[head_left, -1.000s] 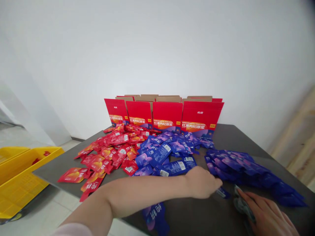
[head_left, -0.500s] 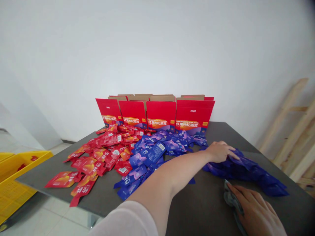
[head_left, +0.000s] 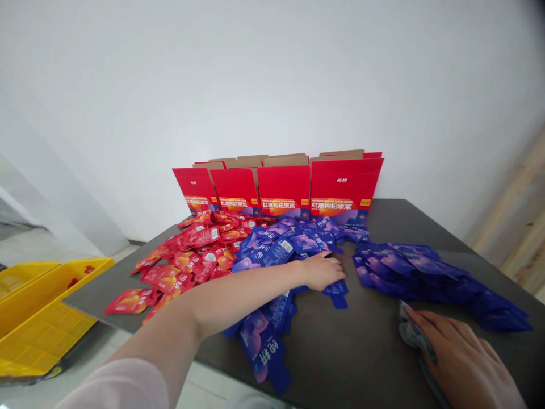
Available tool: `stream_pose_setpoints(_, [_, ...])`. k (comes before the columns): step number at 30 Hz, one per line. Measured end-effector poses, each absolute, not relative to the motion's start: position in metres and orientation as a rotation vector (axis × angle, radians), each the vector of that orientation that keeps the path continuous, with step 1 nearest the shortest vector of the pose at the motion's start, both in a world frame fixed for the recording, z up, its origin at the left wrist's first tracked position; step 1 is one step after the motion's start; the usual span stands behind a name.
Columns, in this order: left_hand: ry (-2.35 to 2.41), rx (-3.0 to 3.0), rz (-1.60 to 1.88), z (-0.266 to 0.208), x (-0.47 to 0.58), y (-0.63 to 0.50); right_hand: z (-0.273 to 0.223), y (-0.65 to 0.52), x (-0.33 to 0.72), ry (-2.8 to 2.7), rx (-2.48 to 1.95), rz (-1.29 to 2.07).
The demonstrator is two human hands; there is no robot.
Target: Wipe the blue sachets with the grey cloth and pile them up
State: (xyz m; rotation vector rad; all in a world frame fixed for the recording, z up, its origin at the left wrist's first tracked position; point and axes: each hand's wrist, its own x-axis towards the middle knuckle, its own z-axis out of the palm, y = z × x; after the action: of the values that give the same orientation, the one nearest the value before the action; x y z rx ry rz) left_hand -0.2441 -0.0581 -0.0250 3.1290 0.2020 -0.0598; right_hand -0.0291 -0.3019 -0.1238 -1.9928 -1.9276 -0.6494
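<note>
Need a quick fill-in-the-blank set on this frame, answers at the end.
The left hand is over packets coloured ____.
The grey cloth is in the ____ hand.
In the picture, the red packets lie to the ____ of the blue packets.
The front row of red boxes numbers ____.
Missing words: blue; right; left; four.

Blue pouches [head_left: 283, 241] are printed purple, red pouches [head_left: 185, 258] orange; the cloth [head_left: 412, 334] is greyish.

Plain white wall [head_left: 272, 74], pale tiled floor [head_left: 208, 385]; dark grey table [head_left: 361, 352], blurred wooden frame [head_left: 522, 210]
</note>
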Motion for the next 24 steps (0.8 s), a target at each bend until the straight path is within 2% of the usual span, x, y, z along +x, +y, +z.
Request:
stream_pose_setpoints(5, [-0.054,3.349,-0.104,-0.007,-0.250,-0.071,-0.123,-0.302,-0.029,-1.939,-1.982,-0.635])
stream_pose_setpoints(10, [-0.160,3.192,0.271,-0.004,-0.263,-0.108,-0.120,-0.302,-0.026,-1.945,-1.950,-0.624])
stream_pose_setpoints(15, [-0.019,2.969,0.320,-0.042,-0.297,-0.141,-0.113,-0.299,-0.032,-1.964,-1.898,-0.653])
stream_pose_setpoints(22, [0.421,2.958,0.359,-0.055,-0.347,-0.190,-0.118,-0.294,-0.032,-2.042,-1.848,-0.648])
stream_pose_setpoints(24, [0.419,3.003,0.373,-0.067,-0.353,-0.214,-0.121,-0.291,-0.024,-2.059,-1.847,-0.637])
